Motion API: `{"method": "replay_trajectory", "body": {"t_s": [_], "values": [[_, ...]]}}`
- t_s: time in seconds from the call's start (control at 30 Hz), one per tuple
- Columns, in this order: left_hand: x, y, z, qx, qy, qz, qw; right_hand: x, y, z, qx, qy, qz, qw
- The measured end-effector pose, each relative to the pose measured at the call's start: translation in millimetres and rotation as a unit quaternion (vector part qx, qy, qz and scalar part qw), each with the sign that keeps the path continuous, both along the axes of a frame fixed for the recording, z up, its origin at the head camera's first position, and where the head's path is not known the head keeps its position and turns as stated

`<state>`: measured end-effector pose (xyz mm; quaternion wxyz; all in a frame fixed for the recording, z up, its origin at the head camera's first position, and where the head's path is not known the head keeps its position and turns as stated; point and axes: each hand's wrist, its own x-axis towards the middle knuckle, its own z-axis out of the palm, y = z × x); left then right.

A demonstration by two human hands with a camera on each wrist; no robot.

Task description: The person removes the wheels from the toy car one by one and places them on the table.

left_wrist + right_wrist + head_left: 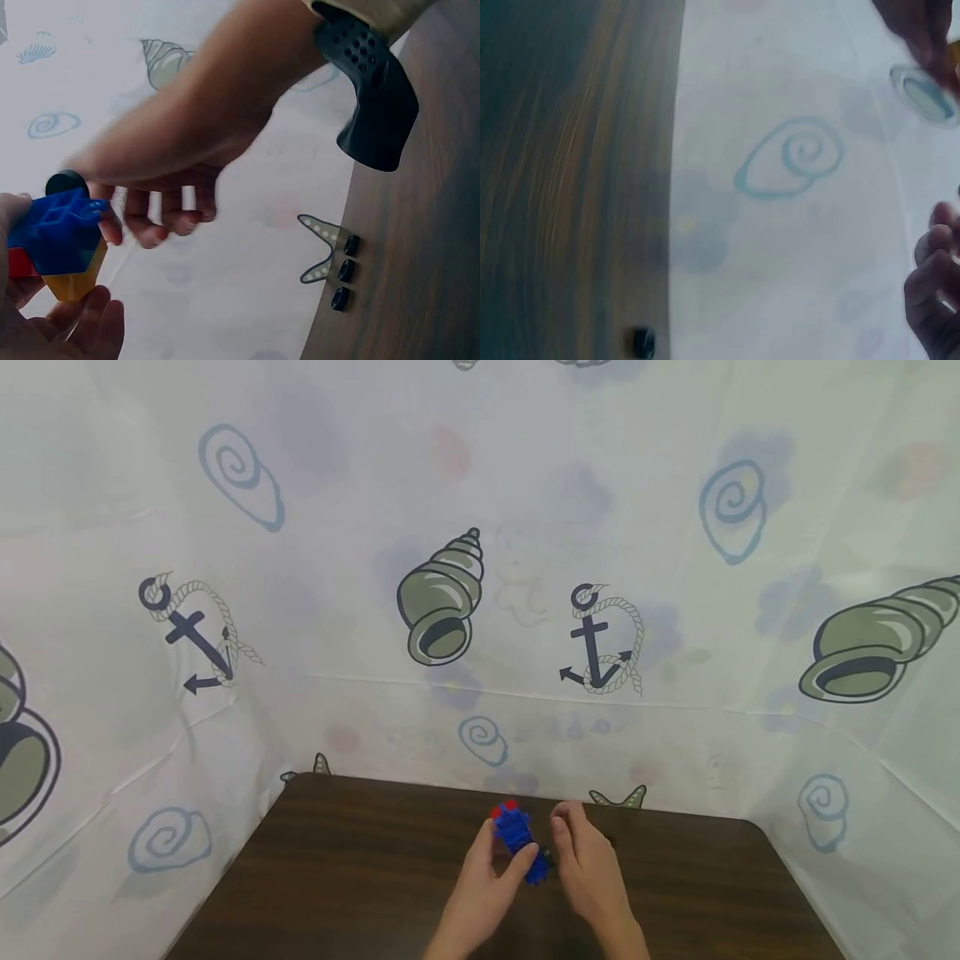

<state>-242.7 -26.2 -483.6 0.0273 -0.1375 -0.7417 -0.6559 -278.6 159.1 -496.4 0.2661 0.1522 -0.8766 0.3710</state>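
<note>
My left hand (480,885) holds a small blue block toy (515,828) with red pieces at its far end. In the left wrist view the toy (56,232) also shows a yellow piece underneath, with the left fingers (94,326) around it. A black wheel (66,182) sits against the toy's side; whether it is fixed there I cannot tell. Just right of the toy is my right hand (592,868), its fingers loosely bent and nothing visible in them. The right wrist view catches only part of the right hand (934,277) at its edge.
Three loose black wheels (346,270) stand in a row on the dark wooden table (337,868). One wheel (643,343) also appears in the right wrist view. A white sheet (337,610) printed with shells and anchors encloses the table's back and sides.
</note>
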Motion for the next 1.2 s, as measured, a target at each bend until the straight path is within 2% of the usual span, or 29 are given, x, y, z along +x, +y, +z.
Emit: {"method": "replay_trajectory", "body": {"t_s": [0.13,0.23,0.37,0.5,0.67,0.8,0.93,1.1,1.2], "values": [[1.0,-1.1,-0.7,0.012,0.016,0.0,0.9998,9.1,-14,5.3,0.02,0.075,0.049,0.9957],[1.7,-1.9,-0.8,0.019,0.023,-0.004,0.9995,13.8,-21,7.4,0.035,0.108,0.073,0.9908],[1.6,-1.3,0.4,0.028,0.025,-0.014,0.9992,20.8,-31,9.6,0.056,0.148,0.074,0.9847],[2.9,-0.6,2.9,0.034,0.024,-0.018,0.999,29.1,-39,11.4,0.051,0.192,0.062,0.9782],[9.8,-4.9,0.6,0.033,0.016,-0.006,0.9993,38.0,-46,13.6,0.042,0.217,0.059,0.9735],[13.9,-9.7,-1.2,0.017,0.021,-0.018,0.9995,40.7,-50,14.2,0.05,0.22,0.067,0.9718],[18.3,-14.4,-2.5,-0.001,0.019,-0.027,0.9994,42.7,-51,13.4,0.056,0.224,0.093,0.9685],[22.7,-22.2,-4.6,-0.011,-0.007,-0.056,0.9983,46.1,-52,8.1,0.063,0.256,0.109,0.9586],[23.6,-26.5,-4.9,-0.023,-0.008,-0.069,0.9973,47.0,-54,4.3,0.06,0.271,0.113,0.9541]]}}
